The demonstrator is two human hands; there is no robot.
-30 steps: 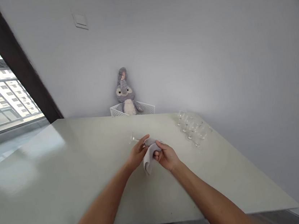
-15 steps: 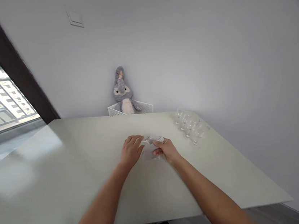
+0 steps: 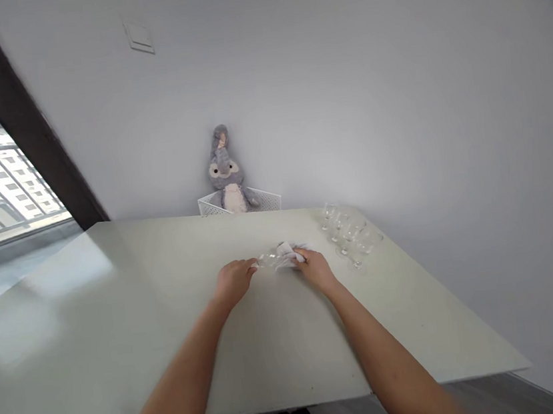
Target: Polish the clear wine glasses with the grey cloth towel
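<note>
Between my hands, above the middle of the table, a clear stemmed glass (image 3: 267, 260) lies sideways. My left hand (image 3: 236, 282) is closed, its thumb and fingers pinching the glass at its left end. My right hand (image 3: 316, 270) is closed on a white cloth (image 3: 286, 249), bunched against the right end of the glass. The cloth and fingers hide the glass's right end, so how far the cloth reaches inside it cannot be made out.
Several clear stemmed glasses (image 3: 352, 230) stand close together at the table's back right. Behind the far edge, a grey plush toy (image 3: 229, 179) sits in a white perforated basket (image 3: 266, 199). The pale table (image 3: 135, 332) meets the wall at the back.
My left hand has gone from spread fingers to a pinch on the glass. In my right hand the cloth, which hung down flat, is now bunched at the glass's right end.
</note>
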